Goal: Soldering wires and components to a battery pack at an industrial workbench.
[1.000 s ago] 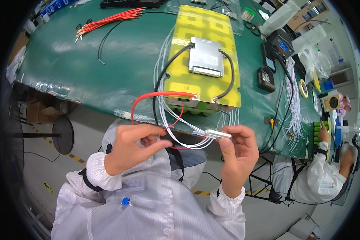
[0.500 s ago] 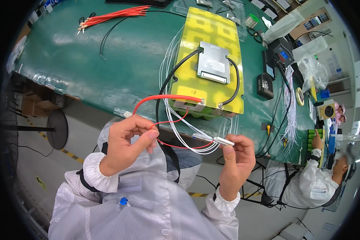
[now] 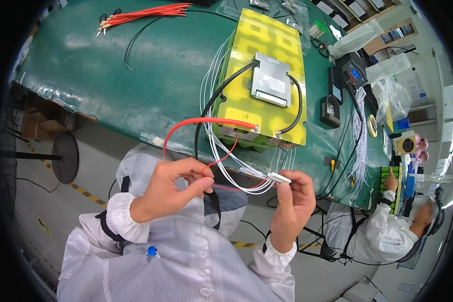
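Between the thumb and fingers of my right hand (image 3: pixel 293 209) is a white plug connector (image 3: pixel 280 177), with a bundle of white wires (image 3: pixel 225 171) running into it. My left hand (image 3: pixel 168 190) pinches a thin red wire (image 3: pixel 221 160), which loops from the end of the battery pack (image 3: pixel 264 35) toward the connector. The yellow-wrapped pack lies on the table beyond my hands. A silver circuit box (image 3: pixel 272 75) with a row of sockets sits on top, joined by black cables (image 3: pixel 299 108). A thick red cable (image 3: pixel 206 120) arches from the pack's near edge down behind my left hand.
The green table (image 3: pixel 85 55) carries a bundle of red cables (image 3: pixel 146 17) at the far left. Right of the pack stand a black soldering station (image 3: pixel 351 70), a small black bin (image 3: pixel 330 110) and white wires (image 3: pixel 360 146). A co-worker (image 3: pixel 380 234) sits at the right, touching green cells.
My left hand has shifted right along the thin red wire, toward the connector. My right hand still grips the connector, nearly in place. The view has turned slightly.
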The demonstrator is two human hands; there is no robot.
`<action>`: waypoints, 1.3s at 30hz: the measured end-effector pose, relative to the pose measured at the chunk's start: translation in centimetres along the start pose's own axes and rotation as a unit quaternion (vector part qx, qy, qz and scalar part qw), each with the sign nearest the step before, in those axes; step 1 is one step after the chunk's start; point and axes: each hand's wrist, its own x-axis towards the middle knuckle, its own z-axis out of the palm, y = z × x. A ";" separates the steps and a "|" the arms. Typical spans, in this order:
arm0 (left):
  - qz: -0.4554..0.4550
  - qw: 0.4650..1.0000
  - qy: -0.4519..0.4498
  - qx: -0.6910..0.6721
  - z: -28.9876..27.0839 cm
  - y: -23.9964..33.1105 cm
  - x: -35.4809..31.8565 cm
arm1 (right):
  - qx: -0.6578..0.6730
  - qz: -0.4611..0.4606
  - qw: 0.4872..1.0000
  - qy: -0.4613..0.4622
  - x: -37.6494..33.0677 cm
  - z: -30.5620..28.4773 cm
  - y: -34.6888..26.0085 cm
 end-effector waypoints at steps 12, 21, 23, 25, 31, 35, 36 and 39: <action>0.111 0.992 0.057 0.031 -0.3 1.2 -0.2 | 0.018 0.021 1.000 -0.002 0.0 -0.1 0.0; -0.097 0.976 0.026 -0.192 0.6 -0.6 0.2 | -0.038 -0.093 0.994 -0.054 0.0 -0.8 1.6; -0.062 0.981 0.038 -0.180 0.6 -0.6 0.0 | -0.068 -0.120 0.988 -0.068 0.2 -1.2 1.6; -0.027 0.984 0.050 -0.169 0.4 -0.5 0.0 | -0.134 -0.173 0.971 -0.092 0.5 -1.4 1.5; -0.016 0.996 0.014 -0.092 -1.0 -1.7 -0.3 | -0.151 -0.218 0.957 -0.118 0.5 -1.7 2.2; -0.033 0.989 0.045 -0.140 -0.6 -1.8 0.0 | -0.131 -0.208 0.961 -0.123 0.5 -1.9 2.6; -0.017 0.985 0.079 -0.156 -0.4 -1.6 0.2 | -0.139 -0.209 0.959 -0.135 0.5 -2.1 2.8; 0.005 0.986 0.108 -0.126 0.3 -1.1 1.1 | -0.145 -0.204 0.956 -0.151 0.4 -2.3 3.0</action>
